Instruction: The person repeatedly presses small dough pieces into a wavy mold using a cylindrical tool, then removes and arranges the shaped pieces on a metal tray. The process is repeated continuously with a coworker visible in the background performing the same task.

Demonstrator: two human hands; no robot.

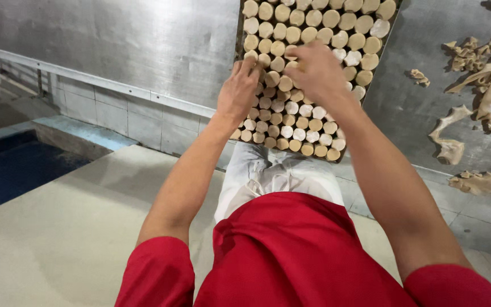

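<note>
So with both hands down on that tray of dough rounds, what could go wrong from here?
1. The tray looks to overhang the edge of the steel table toward the person, so pressing on its near end might tip it.
2. The dough rounds sit tightly packed; the left hand and right hand rest on them and could dent or knock neighbours out of line.
3. Dough scraps lie beside the tray and might get dragged in.

You are looking at pale tan and cream rounds (291, 122) packed in rows on a dark tray (238, 40), over a dull grey steel table (143, 40). Beige scraps (487, 68) are lying alongside. You are wearing a red shirt (291, 256) and white trousers (268, 173).
</note>
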